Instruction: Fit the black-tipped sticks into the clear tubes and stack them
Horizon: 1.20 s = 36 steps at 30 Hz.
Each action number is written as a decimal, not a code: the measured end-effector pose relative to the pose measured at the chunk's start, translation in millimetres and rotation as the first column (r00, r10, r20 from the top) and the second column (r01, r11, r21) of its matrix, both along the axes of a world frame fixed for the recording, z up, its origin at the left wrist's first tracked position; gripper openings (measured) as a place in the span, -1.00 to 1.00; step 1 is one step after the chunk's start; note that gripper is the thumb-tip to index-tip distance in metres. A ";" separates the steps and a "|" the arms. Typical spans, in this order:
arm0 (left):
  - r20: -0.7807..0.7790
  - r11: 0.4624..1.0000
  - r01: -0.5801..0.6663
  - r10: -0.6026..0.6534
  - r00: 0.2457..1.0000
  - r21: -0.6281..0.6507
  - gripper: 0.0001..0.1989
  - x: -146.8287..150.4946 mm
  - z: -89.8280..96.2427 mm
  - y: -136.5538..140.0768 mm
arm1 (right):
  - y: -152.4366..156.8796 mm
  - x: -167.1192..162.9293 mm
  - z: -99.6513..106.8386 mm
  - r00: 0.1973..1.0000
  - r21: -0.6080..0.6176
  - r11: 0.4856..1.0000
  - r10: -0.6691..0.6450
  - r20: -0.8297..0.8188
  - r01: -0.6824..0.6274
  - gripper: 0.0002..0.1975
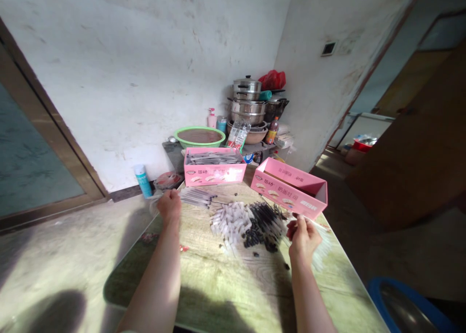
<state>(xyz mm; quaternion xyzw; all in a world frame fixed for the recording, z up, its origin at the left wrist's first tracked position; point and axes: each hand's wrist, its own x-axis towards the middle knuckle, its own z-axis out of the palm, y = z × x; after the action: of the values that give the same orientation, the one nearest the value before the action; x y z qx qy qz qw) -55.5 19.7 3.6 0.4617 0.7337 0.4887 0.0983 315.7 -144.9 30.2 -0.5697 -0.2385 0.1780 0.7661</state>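
Observation:
On the table's left side, my left hand (170,207) is closed at the left end of a row of thin clear pens (196,197) with dark tips; what its fingers hold is hidden. My right hand (304,237) has its fingers drawn together beside the black-ended pen parts (265,224); I cannot make out what is in them. Small whitish translucent pieces, like pen caps (231,222), lie heaped between the hands. More translucent pieces (323,248), blurred, lie right of my right hand.
A pink box (214,174) full of pens stands at the table's (218,279) back, with another open pink box (289,190) to its right. Behind are a green-rimmed basin (200,142) and stacked pots (247,110). A blue can (143,181) stands left, a blue tub (404,304) lower right.

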 end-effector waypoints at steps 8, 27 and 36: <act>-0.111 0.991 0.010 -0.025 0.994 -0.133 -0.79 5.9 8.4 -7.4 | -3.8 25.8 -2.5 0.854 -0.363 0.900 -0.018 0.520 0.240 -0.58; -0.266 0.816 0.557 -0.509 0.818 0.152 -0.78 101.4 20.2 -45.4 | -9.6 26.5 3.3 0.528 -0.718 0.483 0.487 0.696 0.501 -0.89; -0.162 0.532 0.843 -0.828 0.536 0.071 -0.83 131.5 34.7 -75.5 | -9.8 16.9 10.8 0.550 -0.666 0.575 0.396 0.735 0.476 -0.80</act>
<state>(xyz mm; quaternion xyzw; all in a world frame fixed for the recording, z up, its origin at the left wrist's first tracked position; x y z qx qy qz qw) 76.1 -55.8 38.3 0.7878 0.3911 0.4066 0.2473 332.6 -154.7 41.0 -0.8706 -0.4450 -0.0469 0.2044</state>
